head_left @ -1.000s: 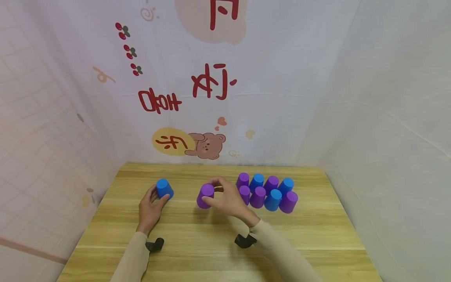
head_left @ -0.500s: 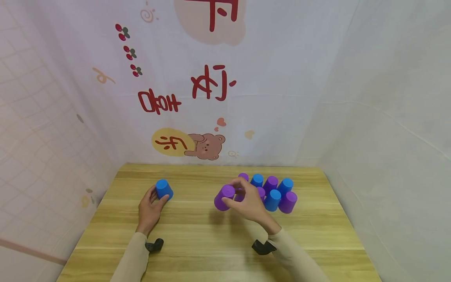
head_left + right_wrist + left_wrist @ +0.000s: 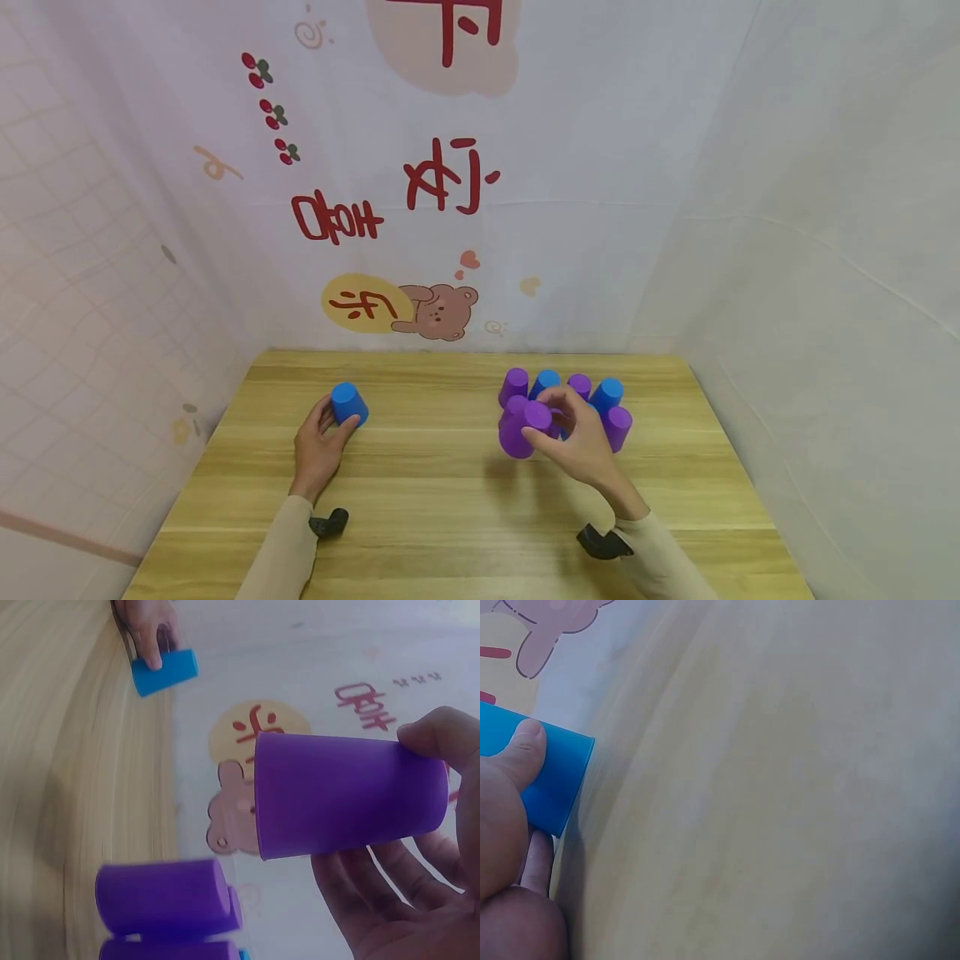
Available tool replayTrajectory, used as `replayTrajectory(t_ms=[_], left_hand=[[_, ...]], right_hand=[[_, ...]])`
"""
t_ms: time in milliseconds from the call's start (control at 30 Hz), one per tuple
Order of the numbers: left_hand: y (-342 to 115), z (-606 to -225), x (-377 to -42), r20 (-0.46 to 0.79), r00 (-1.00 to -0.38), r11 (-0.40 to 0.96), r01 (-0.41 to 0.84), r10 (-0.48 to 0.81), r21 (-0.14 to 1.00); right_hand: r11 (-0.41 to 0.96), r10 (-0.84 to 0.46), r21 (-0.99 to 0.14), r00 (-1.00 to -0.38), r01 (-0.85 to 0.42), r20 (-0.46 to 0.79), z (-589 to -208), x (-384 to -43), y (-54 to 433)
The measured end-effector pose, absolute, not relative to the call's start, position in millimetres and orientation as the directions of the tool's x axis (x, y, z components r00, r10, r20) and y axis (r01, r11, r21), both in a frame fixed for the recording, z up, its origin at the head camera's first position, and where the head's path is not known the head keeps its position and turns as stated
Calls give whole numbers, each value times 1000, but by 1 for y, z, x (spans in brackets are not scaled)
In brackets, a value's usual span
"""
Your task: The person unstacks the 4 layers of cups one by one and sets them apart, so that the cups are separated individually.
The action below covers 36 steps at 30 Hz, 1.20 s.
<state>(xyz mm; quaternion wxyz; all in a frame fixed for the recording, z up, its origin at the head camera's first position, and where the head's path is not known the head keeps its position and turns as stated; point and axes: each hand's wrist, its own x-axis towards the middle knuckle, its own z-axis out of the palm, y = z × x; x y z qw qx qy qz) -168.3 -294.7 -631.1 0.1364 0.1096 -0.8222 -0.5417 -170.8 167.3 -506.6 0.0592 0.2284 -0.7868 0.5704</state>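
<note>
At the left of the table, my left hand [image 3: 317,450] holds a blue cup [image 3: 347,402] that stands upside down, thumb on one side and fingers on the other. In the left wrist view the thumb lies across the blue cup [image 3: 559,769]. Farther right, my right hand [image 3: 583,442] grips a purple cup [image 3: 516,435], mouth down and raised above the table. The right wrist view shows this purple cup [image 3: 345,795] between thumb and fingers. Behind it stand several upturned cups, among them a purple cup [image 3: 515,383] and a blue cup [image 3: 608,392]; some are partly hidden.
The wooden table [image 3: 420,517] carries all the cups. White cloth walls [image 3: 585,208] with printed characters and a bear enclose its back and sides. A purple cup [image 3: 618,428] stands at the right end of the front row. Each wrist wears a black mount [image 3: 603,543].
My right hand has carried the purple cup rightward, from the middle of the table to in front of the grouped cups. The left hand and its blue cup have stayed in place.
</note>
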Motion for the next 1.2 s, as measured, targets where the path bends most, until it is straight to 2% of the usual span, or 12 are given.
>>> replayTrajectory(t_ms=[333, 467, 900, 1200], left_hand=[[-296, -635, -168, 119, -938, 387, -18, -327, 922], [-296, -635, -168, 119, -938, 386, -17, -326, 922], [-293, -633, -167, 98, -938, 415, -53, -333, 908], [-295, -634, -168, 101, -940, 414, -46, -325, 909]], right_hand=[[207, -230, -860, -878, -465, 419, -514, -157, 212], [232, -186, -854, -883, -466, 431, -517, -152, 228], [350, 4, -883, -942, -313, 336, -529, -143, 276], [402, 87, -885, -953, -234, 292, -541, -142, 293]])
